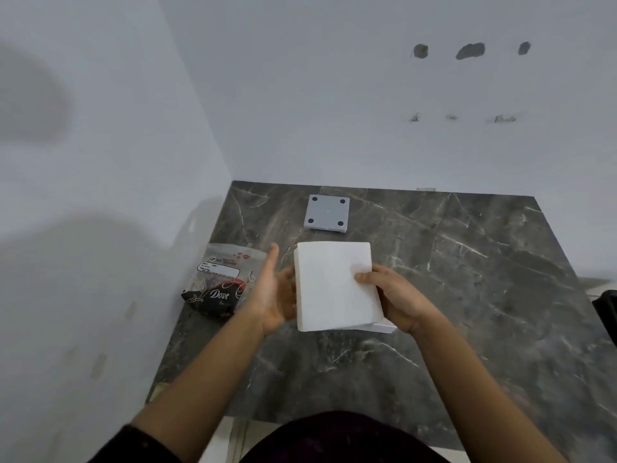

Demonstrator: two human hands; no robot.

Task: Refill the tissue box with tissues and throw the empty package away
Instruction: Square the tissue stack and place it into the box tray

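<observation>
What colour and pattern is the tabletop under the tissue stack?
Dark grey marble with pale veins, seen in the head view.

1. The left hand (275,295) is bare, with no ring, watch or glove visible on it.
2. The right hand (392,295) is likewise bare and unadorned.
3. Both forearms are uncovered from wrist to near the elbow.
4. A dark sleeve (133,446), near black, shows at the lower left edge, ending around the left elbow.
5. A dark garment (340,439) with a faint purplish tint fills the bottom centre; its pattern is too blurred to tell.
</observation>
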